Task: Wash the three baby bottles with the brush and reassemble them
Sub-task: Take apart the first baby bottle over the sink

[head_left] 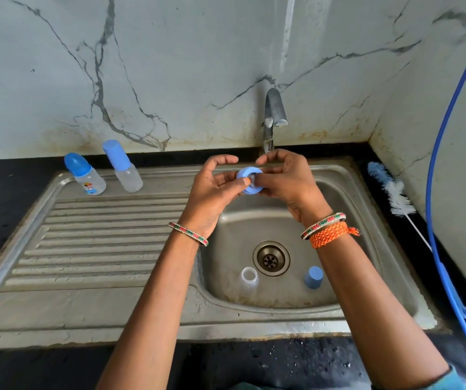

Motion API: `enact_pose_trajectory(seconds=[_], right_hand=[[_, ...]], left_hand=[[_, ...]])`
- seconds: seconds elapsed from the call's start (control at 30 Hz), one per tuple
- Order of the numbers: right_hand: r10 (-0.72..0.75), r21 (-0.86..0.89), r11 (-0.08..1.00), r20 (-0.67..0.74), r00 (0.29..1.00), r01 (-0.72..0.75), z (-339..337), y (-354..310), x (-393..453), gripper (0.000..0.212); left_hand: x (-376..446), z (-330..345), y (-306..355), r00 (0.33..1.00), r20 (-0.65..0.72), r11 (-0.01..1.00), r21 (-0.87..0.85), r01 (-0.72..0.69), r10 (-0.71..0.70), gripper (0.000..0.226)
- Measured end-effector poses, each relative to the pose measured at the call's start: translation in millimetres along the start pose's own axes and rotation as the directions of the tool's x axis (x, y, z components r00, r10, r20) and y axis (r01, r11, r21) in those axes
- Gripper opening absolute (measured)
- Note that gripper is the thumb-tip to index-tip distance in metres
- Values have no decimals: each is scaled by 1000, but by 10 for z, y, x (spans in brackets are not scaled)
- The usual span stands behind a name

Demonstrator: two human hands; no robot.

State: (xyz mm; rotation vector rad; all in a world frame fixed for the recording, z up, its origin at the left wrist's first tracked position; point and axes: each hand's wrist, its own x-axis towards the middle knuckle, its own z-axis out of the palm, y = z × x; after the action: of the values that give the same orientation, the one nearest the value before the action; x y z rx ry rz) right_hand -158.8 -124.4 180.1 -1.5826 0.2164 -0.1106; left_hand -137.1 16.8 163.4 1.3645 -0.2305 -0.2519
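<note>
Both forearms reach forward over the sink basin (366, 220), wrists bent so the hands meet just below the tap (274, 114). The left hand (212, 190) is palm up, its thumb and curled fingers gripping one side of a blue screw ring (250, 181), forefinger arched above it. The right hand (285, 178) faces it, fingertips pinching the ring's other side and a pale teat (252, 180) at its centre hole (how far the teat is seated cannot be told). The ring is held in the air above the basin. Down in the basin, a clear bottle body (249, 280) without a top stands left of the drain (271, 258), and a blue cap (313, 277) sits to the right. Two capped bottles stand at the back of the ribbed drainboard: one with a round cap (85, 175), one with a tall cap (123, 167). The bottle brush (392, 190) lies on the dark table right of the sink, beside a blue hose (437, 164).
</note>
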Motion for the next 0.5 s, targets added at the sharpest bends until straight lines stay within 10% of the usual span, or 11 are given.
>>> enact_pose_trajectory(seconds=[0.5], right_hand=[[-110,-102,989,9,994,110,34,132,-42,31]], left_hand=[[36,196,-138,971,-175,932,350,-94,163,44]])
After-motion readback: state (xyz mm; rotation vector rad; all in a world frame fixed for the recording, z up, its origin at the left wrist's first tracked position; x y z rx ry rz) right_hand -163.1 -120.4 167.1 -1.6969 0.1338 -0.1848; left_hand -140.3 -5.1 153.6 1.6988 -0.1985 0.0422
